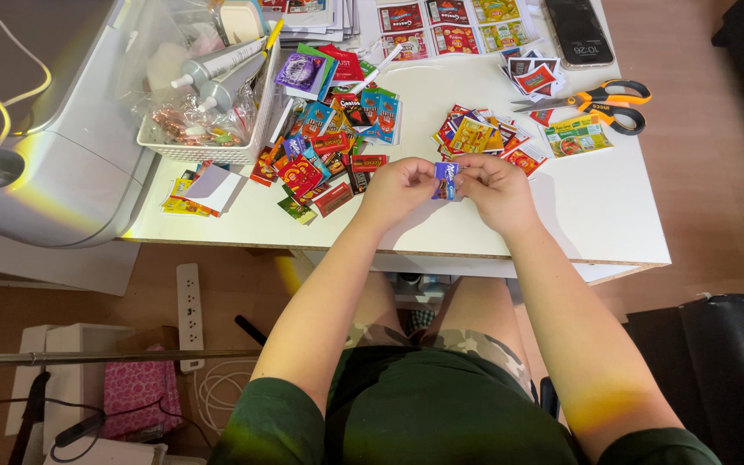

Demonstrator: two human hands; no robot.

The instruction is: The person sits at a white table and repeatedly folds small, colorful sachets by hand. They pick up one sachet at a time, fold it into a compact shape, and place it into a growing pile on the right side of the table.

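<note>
**Two hands pinch a tiny blue paper packet over the near edge of the table**

Holding a small blue packet [446,179] between them, the left hand [399,188] and the right hand [497,191] meet above the near part of the white table [596,215]. Each hand is closed narrow, thumb and fingertips pinched on one side of the packet, so the piece sits lifted off the surface where both edges can be worked at once. Whether it is being folded or pressed together cannot be told at this size.

Just left of the hands lies a loose heap of miniature packets [325,146] in red, blue and purple, and a smaller heap [480,138] sits just beyond the right hand; both are within easy reach, which suits picking pieces one by one. Orange-handled scissors [600,102] lie shut at the far right, beside a green cut-out [577,138]. A dark phone [577,33] rests at the far edge next to printed sheets [445,26] of uncut designs. A white basket [208,120] with glue tubes stands far left, against a grey printer [53,138]. Under the table a power strip [189,314] lies on the floor.
</note>
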